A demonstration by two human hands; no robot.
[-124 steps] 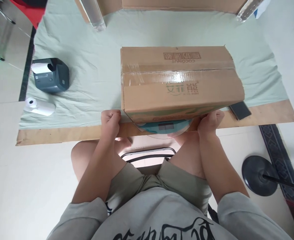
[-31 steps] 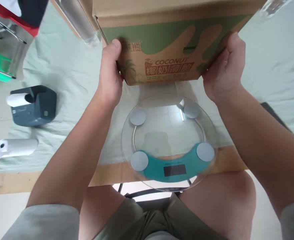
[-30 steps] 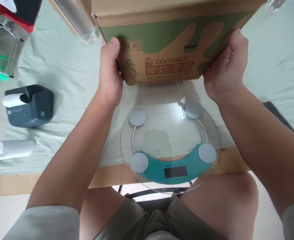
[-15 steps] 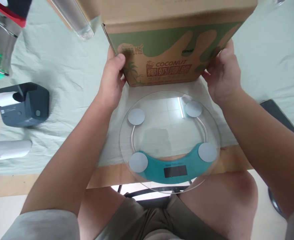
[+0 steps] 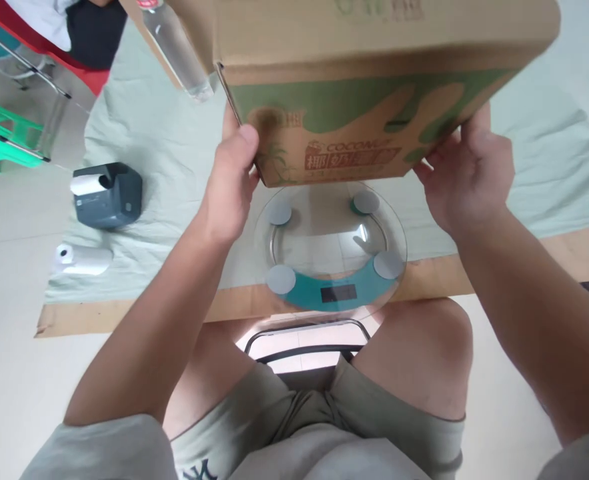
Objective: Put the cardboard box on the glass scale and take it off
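Observation:
A brown cardboard box [image 5: 364, 127] with green print and the word COCONUT is held up between my two hands, above the far part of a glass scale. My left hand [image 5: 234, 173] grips its left lower edge, thumb on the front face. On the other side my right hand [image 5: 469, 170] is closed around the lower right corner, its fingers partly under the box. Below lies the round bathroom scale [image 5: 337, 293], clear glass with a teal band, a dark display and silver discs. Its near rim juts past the table edge.
A dark label printer [image 5: 109, 197] and a white paper roll [image 5: 84, 259] sit at the left on the green cloth [image 5: 179, 167]. A clear bottle [image 5: 177, 50] lies behind the box's left side. Green stool [image 5: 9, 133] stands on the floor, far left.
The box has come up off the table behind the scale and appears closer, still in both hands. The camera view has shifted, showing more of the floor and left side.

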